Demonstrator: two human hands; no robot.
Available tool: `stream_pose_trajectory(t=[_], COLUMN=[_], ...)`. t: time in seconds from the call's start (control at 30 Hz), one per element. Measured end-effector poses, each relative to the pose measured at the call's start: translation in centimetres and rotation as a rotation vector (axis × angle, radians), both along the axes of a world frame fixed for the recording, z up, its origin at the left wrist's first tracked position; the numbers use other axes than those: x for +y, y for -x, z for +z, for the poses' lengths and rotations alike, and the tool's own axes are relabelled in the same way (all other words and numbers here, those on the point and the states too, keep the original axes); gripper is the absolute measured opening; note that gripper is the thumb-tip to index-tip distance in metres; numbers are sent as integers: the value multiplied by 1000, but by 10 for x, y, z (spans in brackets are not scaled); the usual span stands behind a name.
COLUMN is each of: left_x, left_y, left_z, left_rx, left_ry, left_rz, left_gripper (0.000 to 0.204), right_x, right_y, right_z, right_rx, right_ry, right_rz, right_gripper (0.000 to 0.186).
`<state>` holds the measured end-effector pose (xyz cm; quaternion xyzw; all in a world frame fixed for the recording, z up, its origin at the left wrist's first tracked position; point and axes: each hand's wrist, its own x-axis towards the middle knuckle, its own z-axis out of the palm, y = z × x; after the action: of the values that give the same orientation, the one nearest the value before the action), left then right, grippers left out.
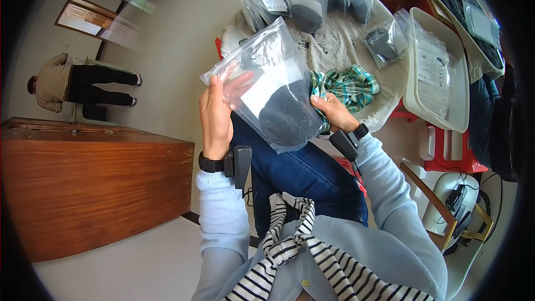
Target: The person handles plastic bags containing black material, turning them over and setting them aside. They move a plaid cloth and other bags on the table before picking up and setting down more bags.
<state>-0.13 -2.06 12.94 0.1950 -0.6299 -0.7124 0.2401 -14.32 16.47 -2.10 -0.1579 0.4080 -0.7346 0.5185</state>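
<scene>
A clear plastic bag with a white label and black granular stuff in its lower half is held up over my lap. My left hand grips the bag's left side near its top, thumb across the front. My right hand holds the bag's lower right edge, and a green plaid cloth is bunched under the fingers. Both wrists wear black strapped devices. My blue-jeaned leg is below the bag.
Several more clear bags of black material lie on a cloth-covered round table ahead. A white tray sits at right, a red stool below it. A wooden cabinet stands at left; another person stands further off.
</scene>
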Motion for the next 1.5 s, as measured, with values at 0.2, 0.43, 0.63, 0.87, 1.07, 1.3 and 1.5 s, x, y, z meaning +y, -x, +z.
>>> stream_pose_trajectory(t=[0.2, 0.43, 0.63, 0.87, 1.07, 1.3, 1.5], left_x=[18, 49, 44, 40, 39, 55, 54], left_y=[-17, -25, -24, -22, -23, -2, -9], left_z=[-39, -75, -71, -99, -98, -84, -94], left_rx=[-112, -118, -43, 154, 125, 190, 75], left_ry=[-96, -475, -431, -353, -497, -263, -192], left_rz=[-85, -281, -165, 6, 57, 242, 165], left_gripper=[52, 55, 57, 57, 59, 60, 59], right_x=[0, -14, 1, -24, -24, -21, -37], right_y=[-2, -3, 3, -47, -79, -44, -72], right_z=[0, 21, 39, 29, 16, 41, 37], right_rx=[-57, -63, -123, 770, 1279, -430, -274], right_ry=[22, -127, -300, -201, -145, 73, 43], right_rz=[-48, -171, -222, -481, -84, 50, -36], right_gripper=[36, 52, 53, 43, 21, 11, 12])
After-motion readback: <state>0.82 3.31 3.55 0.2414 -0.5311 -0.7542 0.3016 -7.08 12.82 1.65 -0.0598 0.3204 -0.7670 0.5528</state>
